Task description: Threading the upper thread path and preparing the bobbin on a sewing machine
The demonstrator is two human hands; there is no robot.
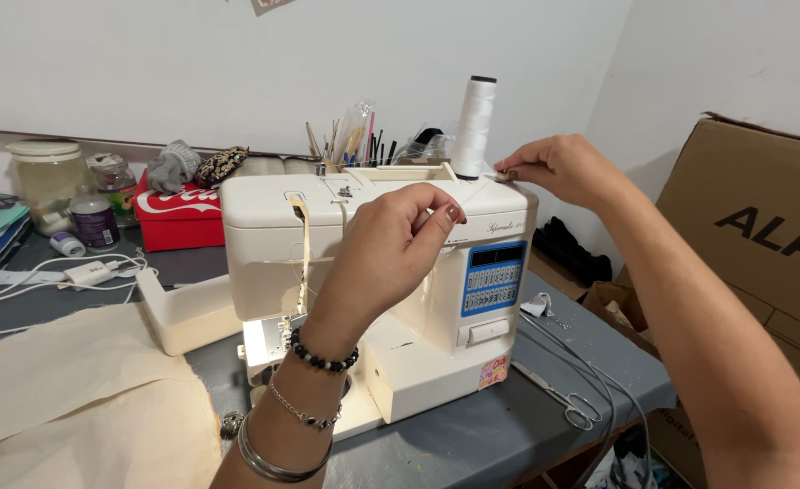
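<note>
A cream sewing machine (273,235) with a blue button panel stands on the grey table (472,444). A tall white thread spool (474,122) rises from its top right. My left hand (391,249), with bracelets at the wrist, is raised in front of the machine, fingers pinched on a thin white thread that runs toward the spool. My right hand (559,167) reaches over the machine's top right corner, fingertips pinched at the spool's base, apparently on the same thread.
Beige fabric (74,398) lies at the front left. Scissors (559,398) rest right of the machine. A red tin (178,217), jars (51,181), a pen holder (350,140) and a charger cable (92,272) sit behind. A cardboard box (762,254) stands at right.
</note>
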